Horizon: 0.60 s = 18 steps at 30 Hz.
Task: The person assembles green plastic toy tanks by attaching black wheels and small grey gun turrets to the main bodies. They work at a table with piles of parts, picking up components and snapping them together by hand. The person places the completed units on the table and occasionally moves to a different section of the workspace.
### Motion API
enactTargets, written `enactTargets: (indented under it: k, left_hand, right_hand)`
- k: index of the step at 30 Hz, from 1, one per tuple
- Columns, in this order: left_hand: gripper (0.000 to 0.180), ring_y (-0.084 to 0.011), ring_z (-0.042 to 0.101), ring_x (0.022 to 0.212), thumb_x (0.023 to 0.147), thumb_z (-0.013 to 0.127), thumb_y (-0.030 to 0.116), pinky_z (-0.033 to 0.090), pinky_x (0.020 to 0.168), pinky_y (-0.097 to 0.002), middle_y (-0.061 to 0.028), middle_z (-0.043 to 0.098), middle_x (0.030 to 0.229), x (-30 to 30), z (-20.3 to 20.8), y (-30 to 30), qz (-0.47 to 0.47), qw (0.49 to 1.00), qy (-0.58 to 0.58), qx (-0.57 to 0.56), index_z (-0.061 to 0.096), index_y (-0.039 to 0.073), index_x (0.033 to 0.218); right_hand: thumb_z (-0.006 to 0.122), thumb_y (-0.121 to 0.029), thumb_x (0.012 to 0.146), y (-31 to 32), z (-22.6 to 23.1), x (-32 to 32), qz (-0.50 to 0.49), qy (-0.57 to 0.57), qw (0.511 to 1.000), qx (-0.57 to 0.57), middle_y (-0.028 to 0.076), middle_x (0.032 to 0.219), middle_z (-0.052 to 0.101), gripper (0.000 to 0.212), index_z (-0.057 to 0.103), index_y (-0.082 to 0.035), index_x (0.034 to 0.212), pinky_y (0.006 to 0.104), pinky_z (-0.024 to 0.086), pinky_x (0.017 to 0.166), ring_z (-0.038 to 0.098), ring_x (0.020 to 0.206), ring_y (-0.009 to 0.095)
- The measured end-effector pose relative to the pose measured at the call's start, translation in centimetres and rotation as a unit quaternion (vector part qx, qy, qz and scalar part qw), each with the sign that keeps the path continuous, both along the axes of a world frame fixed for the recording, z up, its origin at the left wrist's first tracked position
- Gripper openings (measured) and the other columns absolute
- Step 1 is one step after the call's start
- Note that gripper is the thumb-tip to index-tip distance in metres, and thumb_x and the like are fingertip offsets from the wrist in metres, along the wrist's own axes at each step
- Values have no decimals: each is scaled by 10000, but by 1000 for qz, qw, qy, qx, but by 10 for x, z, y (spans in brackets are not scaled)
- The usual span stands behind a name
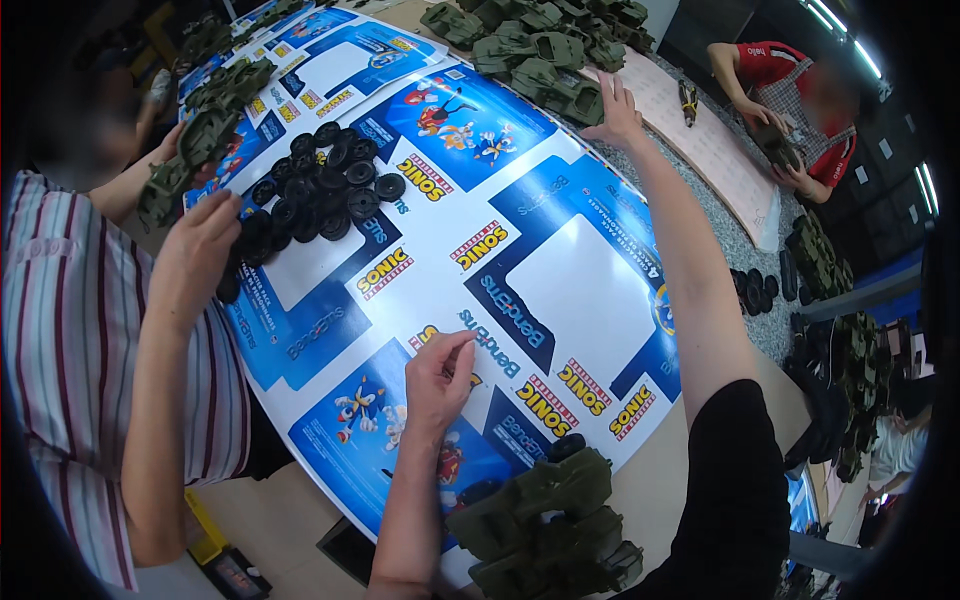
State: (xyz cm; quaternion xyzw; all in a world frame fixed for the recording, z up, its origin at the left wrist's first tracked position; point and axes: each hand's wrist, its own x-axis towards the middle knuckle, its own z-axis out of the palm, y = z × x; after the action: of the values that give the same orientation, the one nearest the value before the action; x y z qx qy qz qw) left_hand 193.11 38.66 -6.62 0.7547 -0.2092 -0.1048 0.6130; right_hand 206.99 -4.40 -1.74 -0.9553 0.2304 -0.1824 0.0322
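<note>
My left hand [440, 378] is above the middle of a blue and white printed sheet [455, 215], its fingers curled closed. If it holds anything, the fingers hide it. My right arm stretches to the far side, where my right hand [617, 112] has its fingers spread against the edge of a green plastic toy vehicle body [577, 100]. That piece lies at the near end of a heap of similar green bodies [535, 50]. Close to me, more green vehicle bodies [545, 520] are stacked, with a black toy wheel [567, 447] beside them.
A pile of black toy wheels [325, 180] lies on the sheet at left. There a co-worker in a striped shirt [90, 330] has one hand [200, 245] near the wheels. Across the table, a person in red [815, 120] handles a green part. Pliers [688, 103] lie on a pale board [715, 155].
</note>
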Motion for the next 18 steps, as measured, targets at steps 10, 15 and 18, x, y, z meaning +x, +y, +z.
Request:
enactTargets:
  k: [10,15,18]
  left_hand:
    - [125,-53,509,565,858,586,57,388,507,-187,-23,567,691,3,-4,-2,31,999,-6,-12,662,23,951]
    - [127,-50,504,590,864,580,58,386,525,-187,-16,562,696,2,-8,-6,20,999,-14,-28,655,12,955]
    - [145,-66,540,652,882,566,42,426,576,-188,-25,576,756,0,-5,-7,3,1000,-10,9,646,-11,991]
  right_hand:
    - [712,-447,708,-1,39,-52,124,-89,902,404,248,1192,518,714,527,26,1209,337,400,924,509,1110,290]
    - [686,-381,787,-11,39,-91,86,-189,812,545,173,1219,516,715,437,102,1252,270,364,967,509,1110,200]
    - [701,-326,786,-8,40,-114,76,-279,665,689,127,1139,559,579,504,32,1196,310,417,892,544,1005,194]
